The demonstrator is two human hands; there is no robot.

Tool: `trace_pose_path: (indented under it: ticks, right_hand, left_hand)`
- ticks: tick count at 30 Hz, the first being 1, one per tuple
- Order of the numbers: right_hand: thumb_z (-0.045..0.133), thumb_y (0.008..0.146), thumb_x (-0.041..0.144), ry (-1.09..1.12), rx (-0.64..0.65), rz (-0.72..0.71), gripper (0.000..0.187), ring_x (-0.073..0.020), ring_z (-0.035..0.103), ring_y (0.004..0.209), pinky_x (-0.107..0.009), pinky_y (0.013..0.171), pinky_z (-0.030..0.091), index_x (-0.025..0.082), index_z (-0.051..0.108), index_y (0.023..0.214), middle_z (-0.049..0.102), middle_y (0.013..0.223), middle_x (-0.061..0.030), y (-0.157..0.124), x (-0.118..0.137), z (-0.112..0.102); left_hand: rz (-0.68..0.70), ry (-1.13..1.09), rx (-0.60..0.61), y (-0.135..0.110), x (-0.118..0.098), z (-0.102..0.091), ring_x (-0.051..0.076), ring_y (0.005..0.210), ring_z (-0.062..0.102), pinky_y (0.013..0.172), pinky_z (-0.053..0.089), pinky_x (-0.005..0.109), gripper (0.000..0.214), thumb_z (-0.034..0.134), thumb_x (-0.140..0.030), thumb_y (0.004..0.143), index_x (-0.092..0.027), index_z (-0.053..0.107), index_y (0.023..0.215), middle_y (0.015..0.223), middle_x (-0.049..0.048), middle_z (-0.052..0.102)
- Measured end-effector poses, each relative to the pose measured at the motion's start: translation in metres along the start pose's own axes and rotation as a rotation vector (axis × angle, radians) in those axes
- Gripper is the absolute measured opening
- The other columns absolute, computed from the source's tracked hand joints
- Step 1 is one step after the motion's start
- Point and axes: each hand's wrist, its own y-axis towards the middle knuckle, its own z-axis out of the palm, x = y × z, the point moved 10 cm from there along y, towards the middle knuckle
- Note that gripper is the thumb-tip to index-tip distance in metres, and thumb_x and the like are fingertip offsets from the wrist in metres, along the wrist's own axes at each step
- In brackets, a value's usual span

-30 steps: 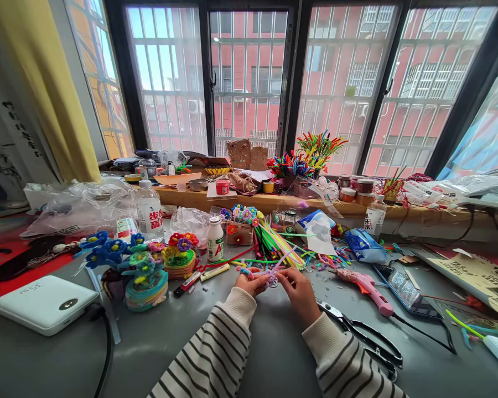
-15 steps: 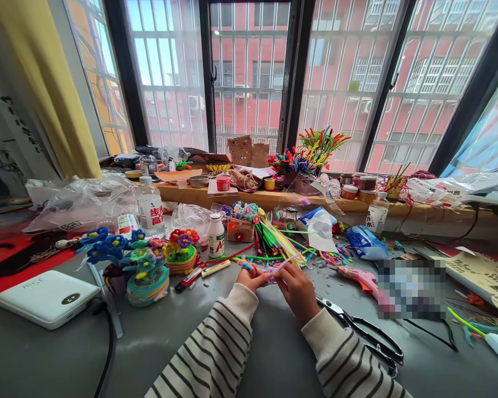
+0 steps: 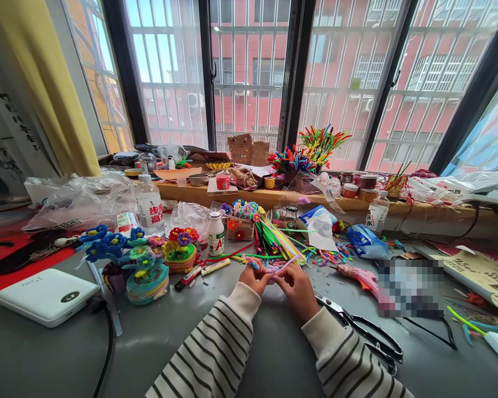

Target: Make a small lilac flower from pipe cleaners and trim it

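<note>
My left hand (image 3: 253,279) and my right hand (image 3: 295,286) meet above the grey table (image 3: 191,342), both pinched on a small pink and purple pipe-cleaner piece (image 3: 269,269). A loose end of it sticks up to the right. Just behind my hands lies a bundle of green, yellow and pink pipe cleaners (image 3: 276,243). Striped sleeves cover both forearms.
Black scissors (image 3: 365,334) lie right of my right hand, a pink glue gun (image 3: 359,276) beyond them. Finished pipe-cleaner flowers (image 3: 145,265) stand at left, with a white power bank (image 3: 45,296), a water bottle (image 3: 150,207) and a small white bottle (image 3: 216,235). The wooden sill (image 3: 274,199) holds jars and clutter.
My hands have stayed together on the piece, with the fingers shifting slightly around it. The view has tipped up a little.
</note>
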Motion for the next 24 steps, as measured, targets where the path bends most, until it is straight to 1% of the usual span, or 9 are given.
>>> trace_pose_path:
  ticks: [3,6,9,13,17,20,24]
  right_hand:
    - [0.052,0.069,0.033,0.08,0.006,0.078,0.021,-0.0115,0.043,0.045,-0.022,0.042,0.034,0.016,0.055,0.057,0.051,0.053,-0.001,0.0,-0.013,0.006]
    - [0.052,0.069,0.037,0.146,0.036,0.112,0.025,-0.0117,0.044,0.044,-0.022,0.04,0.034,0.016,0.057,0.056,0.053,0.049,-0.0008,0.002,-0.02,0.01]
    - [0.056,0.066,0.035,0.168,0.064,0.083,0.021,-0.0125,0.044,0.047,-0.023,0.043,0.034,0.017,0.059,0.057,0.053,0.052,-0.0011,0.005,-0.014,0.006]
    - [0.058,0.063,0.029,0.15,0.066,0.028,0.012,-0.0125,0.041,0.049,-0.024,0.048,0.031,0.02,0.06,0.057,0.049,0.058,-0.0004,0.007,0.001,-0.004]
    - [0.057,0.063,0.026,0.149,0.047,0.037,0.009,-0.0125,0.039,0.051,-0.025,0.052,0.029,0.02,0.059,0.058,0.045,0.059,0.0006,0.005,0.005,-0.006]
    - [0.058,0.062,0.028,0.175,0.022,0.096,0.012,-0.0125,0.037,0.05,-0.025,0.05,0.028,0.019,0.056,0.054,0.043,0.056,0.0013,0.004,-0.002,-0.003]
    - [0.058,0.061,0.03,0.257,0.022,0.229,0.016,-0.0115,0.036,0.047,-0.024,0.046,0.027,0.018,0.052,0.051,0.043,0.05,0.002,0.004,-0.019,0.007]
  left_hand:
    - [0.1,0.107,0.008,-0.003,-0.012,0.002,0.01,0.046,0.047,0.052,0.041,0.023,0.034,0.066,-0.01,0.046,-0.021,0.035,0.056,0.048,-0.0075,0.046]
    - [0.155,0.186,0.006,-0.003,-0.017,0.002,0.011,0.047,0.048,0.053,0.04,0.023,0.031,0.064,-0.011,0.049,-0.021,0.035,0.056,0.048,-0.0069,0.045]
    - [0.179,0.228,0.004,-0.003,-0.019,0.002,0.011,0.047,0.047,0.053,0.04,0.024,0.029,0.062,-0.014,0.052,-0.021,0.035,0.055,0.047,-0.0066,0.045]
    - [0.213,0.272,-0.003,-0.003,-0.02,0.002,0.012,0.047,0.047,0.053,0.04,0.024,0.026,0.061,-0.015,0.054,-0.021,0.036,0.057,0.048,-0.0055,0.046]
    - [0.23,0.306,-0.002,-0.003,-0.021,0.003,0.012,0.047,0.047,0.053,0.039,0.025,0.026,0.06,-0.015,0.054,-0.022,0.035,0.057,0.049,-0.005,0.046]
    - [0.233,0.347,-0.029,-0.003,-0.023,0.001,0.012,0.045,0.045,0.053,0.037,0.024,0.027,0.06,-0.015,0.054,-0.022,0.034,0.054,0.047,-0.0054,0.045]
    - [0.271,0.4,-0.057,-0.006,-0.031,0.002,0.013,0.046,0.045,0.053,0.036,0.024,0.027,0.059,-0.011,0.053,-0.022,0.034,0.052,0.048,-0.0048,0.046]
